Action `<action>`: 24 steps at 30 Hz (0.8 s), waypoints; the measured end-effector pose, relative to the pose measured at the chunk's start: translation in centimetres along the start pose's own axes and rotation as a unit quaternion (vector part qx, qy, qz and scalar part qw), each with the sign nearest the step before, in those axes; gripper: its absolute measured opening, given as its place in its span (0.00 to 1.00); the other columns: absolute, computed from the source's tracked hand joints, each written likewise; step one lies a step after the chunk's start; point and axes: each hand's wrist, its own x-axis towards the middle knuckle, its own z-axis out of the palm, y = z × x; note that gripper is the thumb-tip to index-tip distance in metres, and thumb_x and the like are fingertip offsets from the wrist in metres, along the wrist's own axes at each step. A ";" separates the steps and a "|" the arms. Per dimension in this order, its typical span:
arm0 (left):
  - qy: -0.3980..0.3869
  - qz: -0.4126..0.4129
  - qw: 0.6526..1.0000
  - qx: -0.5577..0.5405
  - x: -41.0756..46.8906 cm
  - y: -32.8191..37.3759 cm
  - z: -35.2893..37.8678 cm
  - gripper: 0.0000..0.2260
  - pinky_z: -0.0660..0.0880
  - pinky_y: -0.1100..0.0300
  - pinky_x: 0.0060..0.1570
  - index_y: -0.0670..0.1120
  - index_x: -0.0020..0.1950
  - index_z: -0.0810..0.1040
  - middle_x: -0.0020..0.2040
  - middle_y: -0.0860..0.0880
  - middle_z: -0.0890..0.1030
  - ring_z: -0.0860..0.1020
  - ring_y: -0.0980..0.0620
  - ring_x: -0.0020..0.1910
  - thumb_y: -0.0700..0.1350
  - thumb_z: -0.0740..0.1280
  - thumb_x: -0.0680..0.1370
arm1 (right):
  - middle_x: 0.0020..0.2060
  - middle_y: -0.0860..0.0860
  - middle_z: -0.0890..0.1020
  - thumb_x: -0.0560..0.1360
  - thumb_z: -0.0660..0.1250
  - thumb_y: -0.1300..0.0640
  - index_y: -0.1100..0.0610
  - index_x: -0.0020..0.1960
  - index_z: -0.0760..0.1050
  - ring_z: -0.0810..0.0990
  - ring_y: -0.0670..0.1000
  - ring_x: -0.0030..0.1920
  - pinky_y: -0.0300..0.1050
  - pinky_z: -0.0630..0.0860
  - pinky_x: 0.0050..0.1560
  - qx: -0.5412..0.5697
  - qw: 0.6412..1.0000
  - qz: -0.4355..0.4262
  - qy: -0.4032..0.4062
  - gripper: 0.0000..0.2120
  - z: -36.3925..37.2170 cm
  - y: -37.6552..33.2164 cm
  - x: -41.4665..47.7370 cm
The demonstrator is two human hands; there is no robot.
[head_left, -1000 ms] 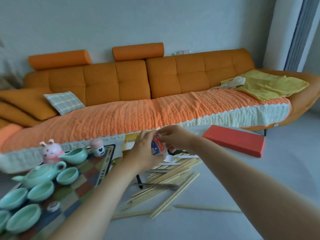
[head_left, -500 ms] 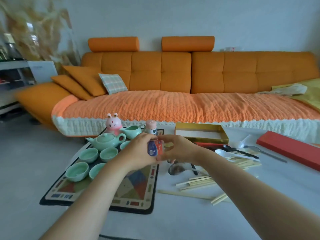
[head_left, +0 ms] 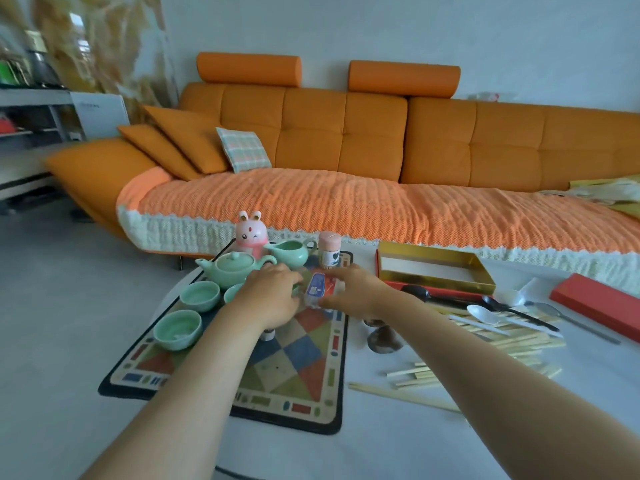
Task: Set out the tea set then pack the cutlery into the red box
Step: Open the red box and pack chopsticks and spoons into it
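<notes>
Left hand [head_left: 273, 296] and right hand [head_left: 356, 289] each curled round one end of a small labelled bottle [head_left: 320, 287], held over the patterned mat [head_left: 294, 375], green teapot [head_left: 232, 270] at the mat's far-left corner

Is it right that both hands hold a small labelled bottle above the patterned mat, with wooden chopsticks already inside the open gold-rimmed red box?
No: the head view shows the open gold-rimmed red box empty; the wooden chopsticks lie loose on the white table.
</notes>
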 end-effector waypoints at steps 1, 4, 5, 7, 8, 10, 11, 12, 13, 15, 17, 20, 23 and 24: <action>0.000 -0.002 1.000 0.006 0.1 0.0 0.2 0.17 0.67 0.49 0.64 0.53 0.69 0.74 0.66 0.48 0.74 0.69 0.45 0.66 0.50 0.62 0.79 | 0.68 0.53 0.69 0.73 0.70 0.42 0.43 0.75 0.64 0.75 0.51 0.53 0.45 0.75 0.52 -0.015 1.000 -0.003 0.002 0.32 0.1 -0.1 0.3; 0.018 -0.007 1.000 0.008 0.4 0.0 0.5 0.15 0.70 0.50 0.58 0.55 0.65 0.76 0.61 0.49 0.76 0.72 0.46 0.60 0.52 0.63 0.78 | 0.72 0.55 0.67 0.74 0.68 0.41 0.43 0.76 0.62 0.75 0.53 0.58 0.45 0.74 0.52 -0.050 0.999 -0.004 -0.003 0.33 0.3 -0.4 1.1; 0.028 -0.006 1.000 0.013 0.4 0.1 0.5 0.15 0.70 0.50 0.58 0.55 0.64 0.77 0.61 0.49 0.76 0.71 0.46 0.60 0.52 0.64 0.78 | 0.72 0.55 0.66 0.74 0.68 0.41 0.42 0.76 0.62 0.75 0.55 0.61 0.47 0.74 0.54 -0.061 0.998 -0.007 -0.006 0.33 0.4 -0.3 1.1; 0.046 -0.006 0.999 0.017 0.5 0.4 0.5 0.16 0.69 0.49 0.60 0.55 0.65 0.76 0.62 0.49 0.75 0.70 0.46 0.62 0.51 0.64 0.78 | 0.73 0.55 0.64 0.73 0.69 0.40 0.42 0.77 0.61 0.73 0.57 0.65 0.51 0.73 0.61 -0.062 0.998 -0.021 -0.012 0.35 0.3 0.0 0.8; 0.056 -0.006 0.998 0.014 0.6 0.7 0.4 0.16 0.68 0.50 0.61 0.54 0.66 0.76 0.63 0.49 0.74 0.69 0.46 0.63 0.50 0.64 0.78 | 0.73 0.54 0.64 0.73 0.70 0.40 0.42 0.76 0.61 0.73 0.56 0.64 0.52 0.73 0.63 -0.049 0.998 -0.028 -0.007 0.35 0.1 0.3 0.5; 0.078 0.002 0.997 0.009 0.8 1.8 0.3 0.16 0.67 0.51 0.61 0.52 0.66 0.75 0.62 0.49 0.74 0.69 0.46 0.63 0.47 0.64 0.78 | 0.71 0.52 0.68 0.73 0.70 0.42 0.44 0.74 0.66 0.76 0.53 0.61 0.50 0.74 0.62 -0.014 0.999 -0.036 0.029 0.31 -0.8 1.2 -0.4; 0.089 0.011 0.996 0.005 0.9 2.6 0.2 0.15 0.67 0.51 0.60 0.51 0.65 0.76 0.61 0.49 0.74 0.69 0.46 0.63 0.46 0.64 0.78 | 0.68 0.51 0.71 0.74 0.70 0.43 0.45 0.72 0.69 0.78 0.51 0.57 0.48 0.75 0.59 -0.001 0.998 -0.035 0.052 0.28 -1.5 1.7 -0.9; 0.098 0.020 0.995 -0.004 1.0 3.4 0.2 0.15 0.68 0.51 0.59 0.50 0.65 0.76 0.60 0.49 0.74 0.70 0.46 0.62 0.46 0.64 0.79 | 0.65 0.50 0.74 0.75 0.69 0.45 0.46 0.70 0.72 0.79 0.50 0.53 0.45 0.75 0.55 0.007 0.997 -0.034 0.073 0.24 -2.3 2.4 -1.5; 0.102 0.028 0.994 -0.017 1.2 4.4 0.3 0.14 0.69 0.50 0.59 0.50 0.65 0.76 0.60 0.48 0.74 0.70 0.46 0.62 0.46 0.64 0.79 | 0.62 0.49 0.76 0.75 0.69 0.46 0.46 0.67 0.74 0.78 0.48 0.51 0.43 0.74 0.52 0.009 0.996 -0.029 0.086 0.21 -3.1 3.3 -2.2; 0.100 0.051 0.993 -0.037 1.6 6.5 0.6 0.14 0.70 0.49 0.61 0.50 0.65 0.76 0.64 0.48 0.73 0.70 0.46 0.64 0.46 0.63 0.79 | 0.59 0.48 0.78 0.76 0.68 0.50 0.47 0.64 0.77 0.78 0.48 0.52 0.41 0.73 0.51 0.005 0.995 -0.011 0.103 0.16 -4.8 5.5 -3.6; 0.088 0.071 0.992 -0.052 2.1 8.9 1.2 0.15 0.69 0.51 0.61 0.51 0.66 0.75 0.65 0.49 0.72 0.69 0.47 0.66 0.47 0.63 0.80 | 0.60 0.47 0.77 0.77 0.67 0.52 0.47 0.62 0.79 0.78 0.50 0.54 0.43 0.74 0.52 -0.010 0.992 0.016 0.128 0.14 -6.2 8.2 -5.0; 0.067 0.101 0.989 -0.078 3.2 12.0 2.6 0.16 0.68 0.53 0.60 0.52 0.68 0.73 0.65 0.51 0.72 0.69 0.49 0.65 0.47 0.62 0.80 | 0.66 0.48 0.73 0.78 0.63 0.52 0.43 0.64 0.76 0.72 0.52 0.63 0.50 0.71 0.63 -0.104 0.980 0.053 0.160 0.16 -8.0 12.4 -6.9; 0.043 0.113 0.990 -0.073 4.7 14.3 3.9 0.21 0.62 0.49 0.70 0.52 0.76 0.66 0.74 0.52 0.66 0.62 0.49 0.73 0.50 0.59 0.83 | 0.75 0.49 0.65 0.79 0.58 0.52 0.44 0.74 0.66 0.63 0.55 0.72 0.56 0.60 0.71 -0.175 0.971 0.089 0.136 0.23 -9.2 15.6 -8.3; 0.026 0.108 0.992 -0.062 5.2 14.7 4.3 0.22 0.58 0.48 0.73 0.52 0.78 0.62 0.78 0.52 0.60 0.56 0.50 0.76 0.51 0.56 0.83 | 0.76 0.49 0.63 0.80 0.56 0.52 0.44 0.76 0.63 0.62 0.55 0.73 0.56 0.59 0.72 -0.180 0.971 0.098 0.121 0.24 -9.3 16.4 -8.6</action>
